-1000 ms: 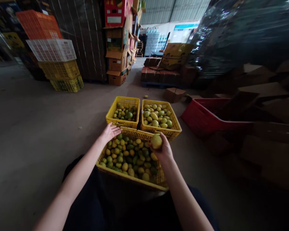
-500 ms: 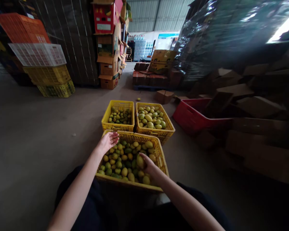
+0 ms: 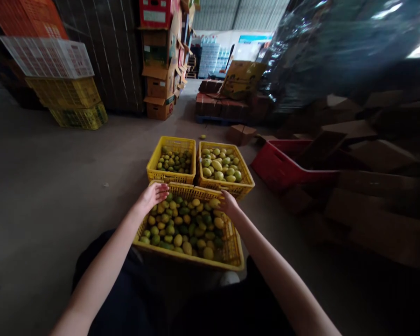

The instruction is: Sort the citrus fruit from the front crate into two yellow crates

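Head: red crate (image 3: pixel 278 167) stands beside far-right yellow crate (image 3: pixel 240 190).

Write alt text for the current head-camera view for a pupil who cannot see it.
A person's left hand and right hand are over a yellow crate of green and yellow fruit. Two more yellow crates of fruit stand just beyond, with a red crate at right.

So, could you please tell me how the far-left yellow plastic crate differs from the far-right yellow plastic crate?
The far-left crate holds small, darker green fruit; the far-right crate holds larger, paler yellow-green fruit. Fruit lies well below the far-left crate's rim, but nearer the rim in the far-right crate. Both are open-topped.
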Available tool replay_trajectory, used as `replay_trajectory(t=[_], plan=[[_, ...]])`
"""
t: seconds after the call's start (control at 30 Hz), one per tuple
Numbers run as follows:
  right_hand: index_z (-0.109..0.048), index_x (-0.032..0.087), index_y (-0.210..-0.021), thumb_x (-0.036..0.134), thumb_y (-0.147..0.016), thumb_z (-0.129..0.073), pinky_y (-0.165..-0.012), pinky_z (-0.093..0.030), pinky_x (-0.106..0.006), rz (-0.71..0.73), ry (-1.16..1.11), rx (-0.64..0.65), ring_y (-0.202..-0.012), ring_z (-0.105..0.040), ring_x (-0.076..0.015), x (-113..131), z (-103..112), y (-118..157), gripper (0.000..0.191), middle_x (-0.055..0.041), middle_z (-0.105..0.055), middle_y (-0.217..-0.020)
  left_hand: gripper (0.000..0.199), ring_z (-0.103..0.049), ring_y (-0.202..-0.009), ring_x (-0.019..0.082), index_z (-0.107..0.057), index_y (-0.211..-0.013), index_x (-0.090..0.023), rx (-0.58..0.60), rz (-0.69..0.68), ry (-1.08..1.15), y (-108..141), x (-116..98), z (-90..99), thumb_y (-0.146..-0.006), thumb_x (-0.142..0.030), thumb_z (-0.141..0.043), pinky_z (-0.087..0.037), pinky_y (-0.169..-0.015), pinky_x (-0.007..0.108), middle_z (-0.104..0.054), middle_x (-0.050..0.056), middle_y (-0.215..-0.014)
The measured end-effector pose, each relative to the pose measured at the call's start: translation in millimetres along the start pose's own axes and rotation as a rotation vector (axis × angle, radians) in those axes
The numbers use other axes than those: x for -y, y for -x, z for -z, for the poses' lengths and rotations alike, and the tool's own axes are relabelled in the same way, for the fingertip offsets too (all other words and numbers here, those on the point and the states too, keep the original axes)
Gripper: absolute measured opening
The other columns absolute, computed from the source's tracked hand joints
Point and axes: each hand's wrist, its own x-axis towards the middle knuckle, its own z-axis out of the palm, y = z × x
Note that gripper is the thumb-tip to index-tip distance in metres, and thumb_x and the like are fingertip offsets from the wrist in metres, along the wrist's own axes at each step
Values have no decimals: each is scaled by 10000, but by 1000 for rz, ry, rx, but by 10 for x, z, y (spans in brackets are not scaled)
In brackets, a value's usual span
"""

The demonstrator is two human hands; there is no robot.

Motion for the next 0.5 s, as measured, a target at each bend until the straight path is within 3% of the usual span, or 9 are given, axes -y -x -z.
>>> replay_trajectory(t=[0.1, 0.2, 0.43, 0.5], plan=[[-539, 156, -667, 205, -801, -596, -512, -459, -221, -240, 67, -81, -619, -536, -97, -30, 122, 98, 154, -31, -566, -764, 218, -668, -602, 116, -654, -844, -135, -7, 3, -75, -1, 57, 15, -881, -147, -439, -523, -588, 212, -713, 39, -728], [-584, 185, -717, 200, -802, -572, -513, -514, -249, -370, 63, -105, -632, -553, -132, 27, 184, 123, 87, -32, -575, -736, 192, -667, -606, 124, -662, -843, -137, -4, 26, -172, -68, 220, 54, -863, -170, -473, -519, -610, 225, -718, 48, -749], [-649, 174, -835, 168, -771, -569, -635, -573, -334, -387, -138, 159, -767, -637, -202, 226, 153, 370, 103, -63, -672, -832, 70, -651, -597, 152, -646, -768, -142, -144, 323, -562, -403, 1030, 307, -805, -142, -587, -479, -624, 234, -656, 47, -615], [-653, 180, -849, 190, -790, -552, -672, -576, -348, -384, -140, 228, -812, -648, -206, 266, 134, 463, 117, -57, -685, -862, 57, -655, -686, 159, -652, -863, -135, -146, 349, -575, -433, 1244, 366, -820, -145, -615, -497, -663, 255, -671, 56, -718]])
